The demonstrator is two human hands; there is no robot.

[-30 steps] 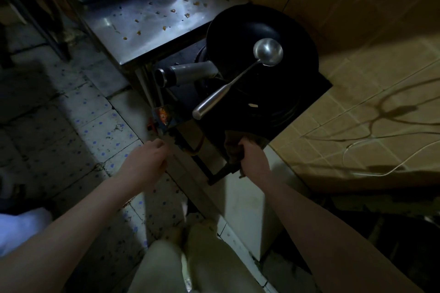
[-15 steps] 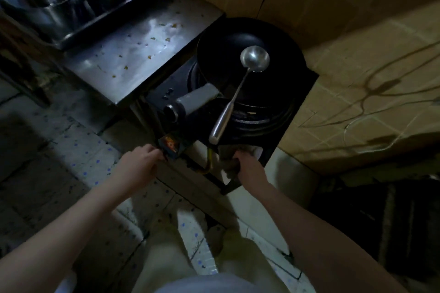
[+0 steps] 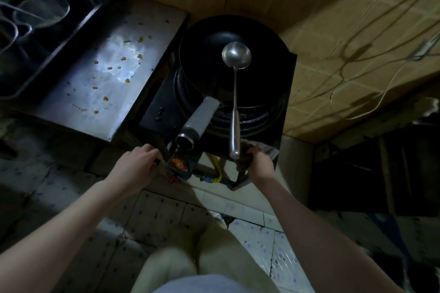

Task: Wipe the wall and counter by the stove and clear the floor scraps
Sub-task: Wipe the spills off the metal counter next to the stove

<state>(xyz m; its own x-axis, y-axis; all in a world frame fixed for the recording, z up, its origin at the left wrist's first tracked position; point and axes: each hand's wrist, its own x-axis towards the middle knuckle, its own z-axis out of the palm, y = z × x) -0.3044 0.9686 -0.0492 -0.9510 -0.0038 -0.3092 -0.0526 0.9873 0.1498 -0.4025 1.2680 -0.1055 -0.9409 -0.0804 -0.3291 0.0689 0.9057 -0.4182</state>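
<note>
Here, at nine o'clock, a dark tray [image 3: 78, 27] holds round steel bowls [image 3: 40, 12], blurred; just right of it lies the flat steel desk [image 3: 78, 93], dull and smeared, squared at its near corner, with small orange-yellow scraps [image 3: 123, 58] strewn over its middle; its right edge runs beside the black stove [image 3: 152, 114], with only a narrow dark gap between them. The left hand [image 3: 135, 165] sits at the stove's seven-o'clock corner, fingers curled against the frame; whether its grip is clamped there I cannot tell; a small bright printed packet [image 3: 178, 165] hangs just right of the fingertips. A round black wok [image 3: 209, 54] fills the stove top, its pale tubular handle [image 3: 200, 116] pointing to seven o'clock; a polished steel ladle [image 3: 236, 54] rests bowl-up in it, the slim shaft running to six o'clock past the rim. The right hand [image 3: 259, 165] is at the stove's five-o'clock corner, its grip wrapped round the dark front frame; a pale crumpled cloth [image 3: 267, 147] bunches just beyond the knuckles. The tan tiled wall [image 3: 321, 31] stands behind and right of the stove, close to the wok's rim, with a thin cable [image 3: 357, 59] looped over it; the speckled tiled floor [image 3: 154, 216] spreads between the arms.
</note>
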